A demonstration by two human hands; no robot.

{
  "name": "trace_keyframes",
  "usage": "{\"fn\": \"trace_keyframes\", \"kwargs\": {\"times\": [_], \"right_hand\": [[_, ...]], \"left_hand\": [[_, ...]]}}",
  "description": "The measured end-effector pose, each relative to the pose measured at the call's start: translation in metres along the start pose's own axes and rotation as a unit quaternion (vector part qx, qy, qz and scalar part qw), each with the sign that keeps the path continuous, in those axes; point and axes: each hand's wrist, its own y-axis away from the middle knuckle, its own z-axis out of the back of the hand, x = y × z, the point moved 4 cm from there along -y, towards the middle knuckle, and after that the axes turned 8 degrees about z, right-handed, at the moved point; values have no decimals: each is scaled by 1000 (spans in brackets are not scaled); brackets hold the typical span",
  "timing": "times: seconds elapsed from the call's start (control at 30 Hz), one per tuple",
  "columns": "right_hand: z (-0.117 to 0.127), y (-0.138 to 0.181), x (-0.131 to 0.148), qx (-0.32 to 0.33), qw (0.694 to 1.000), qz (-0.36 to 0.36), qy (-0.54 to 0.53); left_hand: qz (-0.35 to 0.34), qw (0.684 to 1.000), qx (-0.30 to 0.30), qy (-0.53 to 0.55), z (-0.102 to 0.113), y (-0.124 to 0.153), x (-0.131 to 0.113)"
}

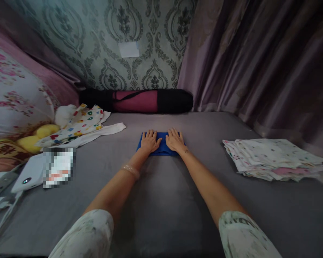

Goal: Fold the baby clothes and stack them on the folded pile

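A folded blue cloth (163,146) lies flat on the grey sheet (161,200), straight ahead of me. My left hand (150,141) rests palm down on its left part, fingers stretched out and thumb pointing inward. On the right part lies my right hand (174,139), also flat with the fingers extended. Between the two thumbs a strip of the blue fabric shows. Both palms press against the cloth, and neither hand grips it. The edges under the hands are hidden.
To the right sits a stack of folded patterned cloths (274,157). On the left are a patterned child's garment (83,123), a yellow plush toy (40,138), a white power bank (31,172) and a power strip (2,182). A black and pink roll bag (136,101) lies against the wall.
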Motion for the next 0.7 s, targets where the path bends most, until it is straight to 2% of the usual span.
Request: {"fn": "trace_keyframes", "kwargs": {"times": [0.23, 0.53, 0.7], "right_hand": [[-10, 5, -7, 0, 999, -39, 5], [-3, 5, -9, 40, 998, -38, -22], [-2, 16, -10, 23, 998, -51, -20]], "left_hand": [[20, 1000, 11, 15, -1, 8, 2], [25, 999, 39, 24, 3, 5, 5], [63, 998, 17, 22, 6, 16, 16]]}}
